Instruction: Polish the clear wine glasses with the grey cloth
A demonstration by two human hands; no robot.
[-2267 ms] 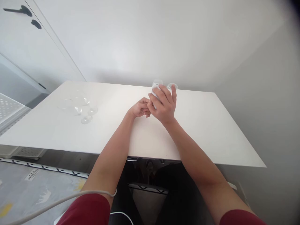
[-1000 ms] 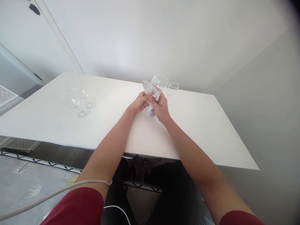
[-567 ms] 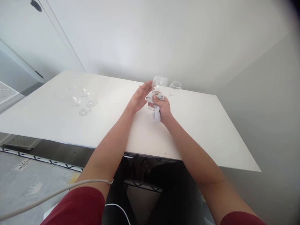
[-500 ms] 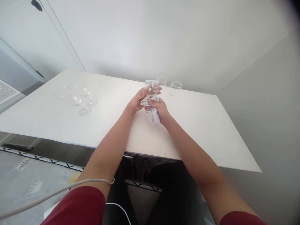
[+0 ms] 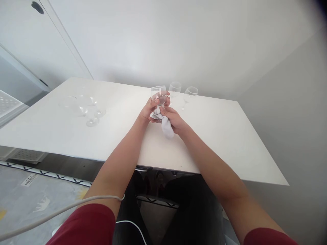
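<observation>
Above the middle of the white table, a clear stemmed glass (image 5: 157, 91) is held upright with its bowl on top. My left hand (image 5: 148, 109) wraps round the bowl from the left and behind. A white cloth (image 5: 167, 127) is bunched in my right hand (image 5: 175, 119), pressed around the stem just below the bowl, and its loose end hangs down. The glass's foot is mostly hidden by the cloth and fingers. Both hands are closed and close together.
Two upright glasses (image 5: 175, 87) (image 5: 191, 91) stand behind and right of my hands, near the wall. Several glasses (image 5: 92, 121) lie or stand upside down on the table's left part. The white table (image 5: 224, 143) ends at a front edge near my legs; a cable (image 5: 63, 208) crosses my left arm.
The glass has shifted slightly left, and my left fingers have closed more around its bowl. The cloth in my right hand has moved a little left and is bunched differently.
</observation>
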